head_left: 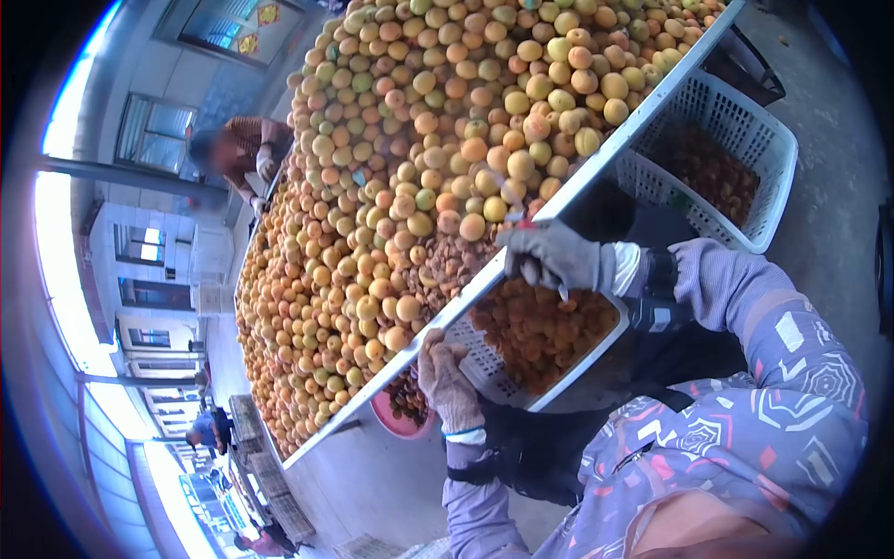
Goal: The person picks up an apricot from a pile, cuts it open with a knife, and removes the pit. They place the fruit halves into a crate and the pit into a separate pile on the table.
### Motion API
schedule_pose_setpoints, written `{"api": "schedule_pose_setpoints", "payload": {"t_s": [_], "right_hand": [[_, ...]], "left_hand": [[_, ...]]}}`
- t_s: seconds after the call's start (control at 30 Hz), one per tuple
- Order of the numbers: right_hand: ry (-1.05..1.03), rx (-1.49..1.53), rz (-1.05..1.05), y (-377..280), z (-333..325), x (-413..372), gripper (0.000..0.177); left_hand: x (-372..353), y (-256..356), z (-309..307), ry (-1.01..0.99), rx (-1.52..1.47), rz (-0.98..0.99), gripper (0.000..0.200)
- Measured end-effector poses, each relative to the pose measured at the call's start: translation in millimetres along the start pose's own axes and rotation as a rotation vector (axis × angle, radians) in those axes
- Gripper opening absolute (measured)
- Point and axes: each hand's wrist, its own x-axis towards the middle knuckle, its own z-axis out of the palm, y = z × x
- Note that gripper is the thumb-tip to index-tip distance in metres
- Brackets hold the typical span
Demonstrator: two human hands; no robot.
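Curled at the corner of the white crate [477, 361], your left hand [449, 380] sits just under the table's metal edge [354, 402]. Its gloved fingers are bent, but I cannot tell whether they pinch the crate's rim, a fruit, or nothing. If that hand is steadying the crate, press it snug against the table edge so no gap opens. The halved apricots [545, 326] lie heaped toward the crate's far side, with bare mesh near your left hand, so I would drop the next pieces there to level the load. Your right hand [557, 256] is clenched at the table edge, right above the crate and beside the whole apricots [419, 140]. Work close over the crate so the pieces fall inside it.

At the far left, a co-worker [244, 149] beside the pile is blurred. A pink basin [396, 427] under the table shows only a sliver, and its contents are unclear. Your glove hides whatever the right fist encloses. The table edge cuts off the second crate [764, 158], and its darker fruit [712, 172] is hard to identify.
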Motion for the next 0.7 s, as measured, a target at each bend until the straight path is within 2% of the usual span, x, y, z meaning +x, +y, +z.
{"api": "schedule_pose_setpoints", "payload": {"t_s": [0.03,0.1,0.17,0.2,0.27,0.3,0.37,0.4,0.53,0.57,0.6,0.7], "right_hand": [[-0.040,-0.090,0.038,2.3,0.4,0.6,0.036],[-0.094,-0.250,-0.043,14.3,1.1,3.6,0.035],[-0.186,-0.156,-0.019,13.4,5.1,-4.5,0.033],[-0.246,-0.054,0.030,10.8,6.9,-8.1,0.033],[-0.250,-0.048,0.036,11.2,6.5,-8.2,0.034],[-0.255,-0.043,0.047,12.6,5.8,-7.4,0.035],[-0.232,-0.077,-0.014,14.0,1.8,-6.1,0.036],[-0.240,-0.086,-0.010,8.6,-0.9,-9.1,0.036],[-0.225,-0.105,0.029,-0.6,-7.1,-12.3,0.036],[-0.224,-0.103,0.029,-1.5,-8.0,-12.2,0.036],[-0.216,-0.139,-0.002,-1.9,-9.2,-12.0,0.036],[-0.187,-0.211,-0.004,-8.5,-14.1,-11.8,0.035]], "left_hand": [[9.3,-2.6,-1.6,0.043,-0.604,-0.530,0.023],[23.7,3.5,-11.2,0.048,-0.536,-0.434,0.022],[44.8,14.2,-18.3,0.083,-0.557,-0.394,0.020],[55.0,11.4,-20.8,0.088,-0.476,-0.331,0.019],[73.5,9.1,-29.0,0.070,-0.242,-0.238,0.019],[84.0,6.5,-28.7,0.098,-0.271,-0.306,0.019],[100.8,6.8,-30.5,0.085,-0.159,-0.250,0.021],[107.8,-13.6,-31.4,0.066,-0.217,-0.243,0.022],[130.0,-18.3,-27.1,-0.037,-0.069,-0.297,0.030],[134.2,-26.8,-21.4,-0.023,-0.036,-0.237,0.034],[137.2,-20.9,-15.8,-0.010,-0.003,-0.177,0.037],[137.8,2.4,-7.9,-0.078,0.119,-0.215,0.041]]}}
